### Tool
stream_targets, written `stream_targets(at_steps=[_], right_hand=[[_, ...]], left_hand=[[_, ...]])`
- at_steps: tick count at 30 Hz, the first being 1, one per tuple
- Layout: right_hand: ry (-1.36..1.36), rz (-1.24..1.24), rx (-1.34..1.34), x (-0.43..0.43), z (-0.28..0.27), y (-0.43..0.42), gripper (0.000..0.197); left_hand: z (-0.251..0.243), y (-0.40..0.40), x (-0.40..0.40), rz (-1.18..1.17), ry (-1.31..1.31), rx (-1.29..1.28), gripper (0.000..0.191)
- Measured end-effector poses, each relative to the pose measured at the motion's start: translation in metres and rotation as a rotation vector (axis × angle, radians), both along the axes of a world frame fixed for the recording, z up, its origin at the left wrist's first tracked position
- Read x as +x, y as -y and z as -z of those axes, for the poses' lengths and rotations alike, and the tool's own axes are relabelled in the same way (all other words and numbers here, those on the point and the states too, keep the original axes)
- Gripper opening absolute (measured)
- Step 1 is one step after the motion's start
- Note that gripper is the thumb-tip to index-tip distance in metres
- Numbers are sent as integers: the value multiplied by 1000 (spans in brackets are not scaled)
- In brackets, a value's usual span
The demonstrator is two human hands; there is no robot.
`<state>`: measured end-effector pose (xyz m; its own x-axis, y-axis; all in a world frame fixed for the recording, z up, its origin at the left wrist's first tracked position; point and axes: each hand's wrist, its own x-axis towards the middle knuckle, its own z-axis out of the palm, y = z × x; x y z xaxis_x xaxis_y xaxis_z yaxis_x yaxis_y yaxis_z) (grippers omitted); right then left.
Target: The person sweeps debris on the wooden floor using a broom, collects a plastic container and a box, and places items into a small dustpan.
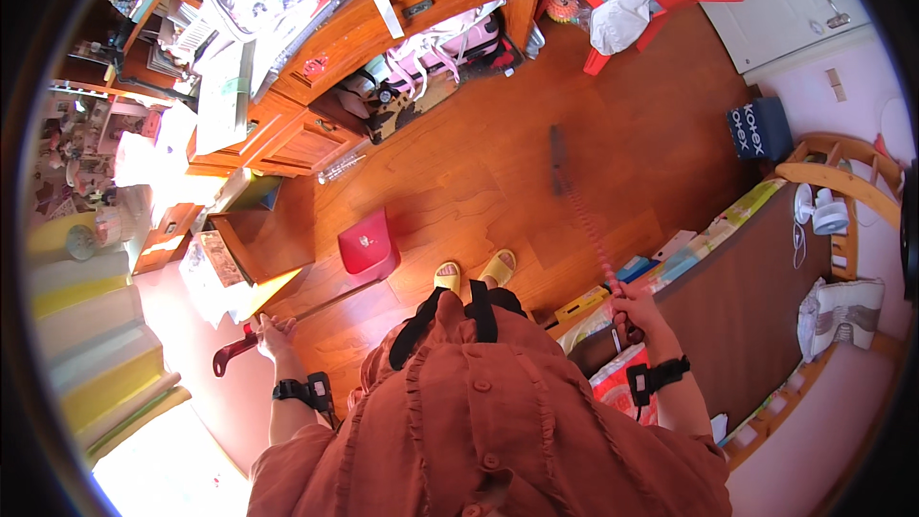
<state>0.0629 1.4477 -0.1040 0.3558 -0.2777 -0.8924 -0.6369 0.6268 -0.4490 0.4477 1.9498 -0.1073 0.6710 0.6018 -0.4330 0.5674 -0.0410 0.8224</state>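
Observation:
My right hand point(639, 312) grips a broom point(590, 226) by its ridged pink handle. The dark broom head point(558, 158) is blurred over the wooden floor, ahead and to the right of my yellow slippers point(500, 267). On the other side, my left hand point(276, 336) is closed around a long-handled dustpan's stick, near its dark red grip end point(233, 357). A thin shaft runs from that hand to the pink dustpan point(367, 248), which rests on the floor ahead and left of my feet. Its scoop shows no large debris.
A bed point(739, 287) lines the right side, with a white fan point(822, 212) on it. A wooden desk point(316, 75) stands ahead left; a clear plastic bottle point(341, 167) lies by its base. Farther off are a red plastic stool point(596, 61) and a dark blue box point(759, 128).

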Motion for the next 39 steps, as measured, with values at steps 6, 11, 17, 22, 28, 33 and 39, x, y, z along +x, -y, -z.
stream_targets(at_steps=[6, 11, 17, 22, 28, 33, 39], right_hand=[[143, -21, 432, 80, 15, -13, 13], [221, -18, 680, 143, 95, -22, 19], [225, 90, 657, 97, 80, 20, 22], [18, 324, 389, 58, 35, 54, 11], [-89, 156, 32, 122, -8, 22, 12], [-49, 74, 222, 174, -35, 4, 9], [7, -269, 486, 250, 44, 1, 28]], left_hand=[[-8, 19, -10, -27, 13, -19, 24], [-14, 41, -2, 11, -7, 14, 26], [-4, 44, 10, 36, -8, -32, 28], [23, 49, 44, 53, -98, -40, 28], [45, 53, 87, 83, -176, -90, 34], [54, 26, 112, 67, -215, -132, 37], [38, 14, 118, 52, -233, -3, 34]])
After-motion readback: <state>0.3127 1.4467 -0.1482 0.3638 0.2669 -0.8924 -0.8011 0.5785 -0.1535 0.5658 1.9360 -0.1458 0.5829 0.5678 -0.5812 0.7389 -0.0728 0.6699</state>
